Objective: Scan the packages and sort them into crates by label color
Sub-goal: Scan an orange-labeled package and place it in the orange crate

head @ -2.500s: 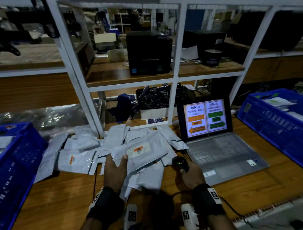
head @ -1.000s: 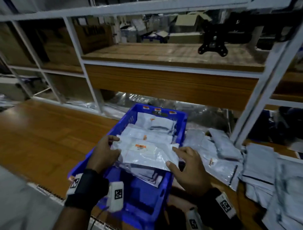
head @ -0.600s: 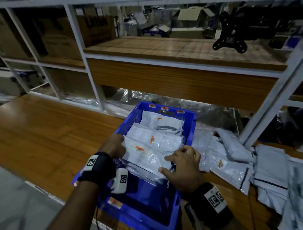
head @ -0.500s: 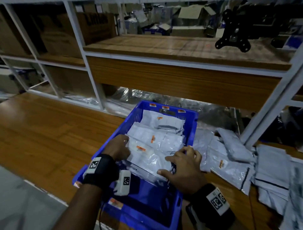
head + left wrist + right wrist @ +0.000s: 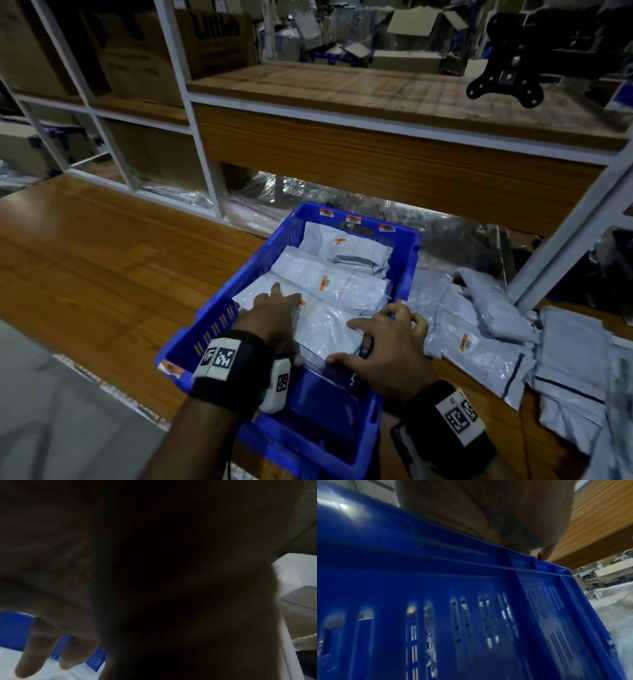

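Left hand (image 5: 274,317) lies flat, fingers straight, pressing the top white package (image 5: 322,329) down into the blue crate (image 5: 404,274); the left wrist view shows straight fingertips (image 5: 29,668) on white plastic, with the crate wall behind them. Right hand (image 5: 383,346) rests on the package's near right corner, fingers spread and loosely bent, thumb along the near edge; no pinch visible, so it reads as resting rather than gripping. The right wrist view shows only the crate's slotted outer wall (image 5: 471,601). Change: a second ago both hands held this package by its edges above the crate; now it lies on the stack inside, its orange label (image 5: 302,303) partly under the left hand. Two more orange-labelled packages (image 5: 329,284) sit behind it, and orange tags (image 5: 352,219) mark the far rim. Judgement: this package is sorted into the matching crate, and the hands are only flattening the pile before letting go. Unsorted packages (image 5: 479,339) lie heaped on the wooden table (image 5: 85,257) just right of the crate, so much of the task remains. The scanner is not in view.
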`<state>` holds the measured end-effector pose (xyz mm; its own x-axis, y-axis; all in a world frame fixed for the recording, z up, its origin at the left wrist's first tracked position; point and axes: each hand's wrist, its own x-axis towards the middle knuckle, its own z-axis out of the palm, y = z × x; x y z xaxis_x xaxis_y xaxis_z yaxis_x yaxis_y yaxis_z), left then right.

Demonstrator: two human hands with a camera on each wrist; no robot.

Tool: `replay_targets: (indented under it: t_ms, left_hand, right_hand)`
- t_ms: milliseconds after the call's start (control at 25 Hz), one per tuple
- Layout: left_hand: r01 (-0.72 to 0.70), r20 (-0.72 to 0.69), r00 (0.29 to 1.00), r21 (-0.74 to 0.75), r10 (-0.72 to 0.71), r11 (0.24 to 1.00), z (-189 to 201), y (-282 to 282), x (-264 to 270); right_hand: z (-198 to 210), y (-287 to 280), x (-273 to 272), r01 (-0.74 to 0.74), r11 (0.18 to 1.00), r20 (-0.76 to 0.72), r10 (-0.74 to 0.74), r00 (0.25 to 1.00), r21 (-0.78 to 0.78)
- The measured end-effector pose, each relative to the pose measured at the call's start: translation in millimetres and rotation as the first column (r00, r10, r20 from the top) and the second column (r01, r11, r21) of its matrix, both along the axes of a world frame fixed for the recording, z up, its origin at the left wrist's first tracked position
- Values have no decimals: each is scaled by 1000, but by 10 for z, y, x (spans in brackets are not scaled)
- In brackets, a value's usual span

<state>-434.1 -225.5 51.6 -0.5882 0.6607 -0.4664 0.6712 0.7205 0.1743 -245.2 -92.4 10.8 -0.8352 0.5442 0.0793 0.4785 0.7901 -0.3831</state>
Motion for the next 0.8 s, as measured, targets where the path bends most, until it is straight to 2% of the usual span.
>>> replay_targets:
  t_ms: [160,400,640,800]
  left_hand:
    - [32,-95,995,-11,-33,999,-87,103,77]
    - [25,-74,997,-27,-27,999,-127,165,85]
    - [2,-121,993,-16,-3,1000,-148,199,134]
    - [11,-154,988,-18,-14,1000,-19,186,217]
  right_hand:
    - [-10,7,-27,1,1000,-34,-1,999,-6]
    - [-180,24,-27,38,990,-238,-69,969,-134]
    - [-286,29,-42,64,990,-282,-96,955,-122]
    - [-303,21,-27,67,991,-299,-100,949,-119]
